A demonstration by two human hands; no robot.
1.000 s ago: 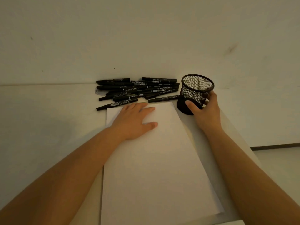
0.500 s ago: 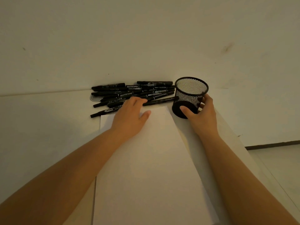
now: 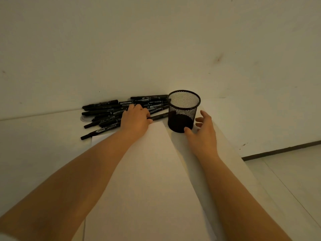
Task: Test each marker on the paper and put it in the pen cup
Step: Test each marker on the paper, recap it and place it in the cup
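Markers (image 3: 125,108): I see a loose heap of black markers lying flat at the far edge of the tabletop (image 3: 43,136), against the wall (image 3: 156,40), just left of the cup; none shows inside the cup.
Pen cup (image 3: 183,111): black mesh, upright, standing on the tabletop just beyond the paper's far right corner.
Paper (image 3: 147,180): a white sheet running from the near edge toward the heap; no marks on it that I can make out.
Left hand (image 3: 136,120): palm down over the near side of the heap, at the paper's far edge. My fingers (image 3: 139,108) curl down onto the markers, and one marker (image 3: 159,116) runs out from under my thumb toward the cup's base. I cannot tell whether it is truly gripped or only covered.
Right hand (image 3: 205,131): just right of the cup, fingers spread and relaxed, holding nothing. The thumb tip lies at the cup's base; I cannot tell if it touches. The other fingers are apart from the mesh.
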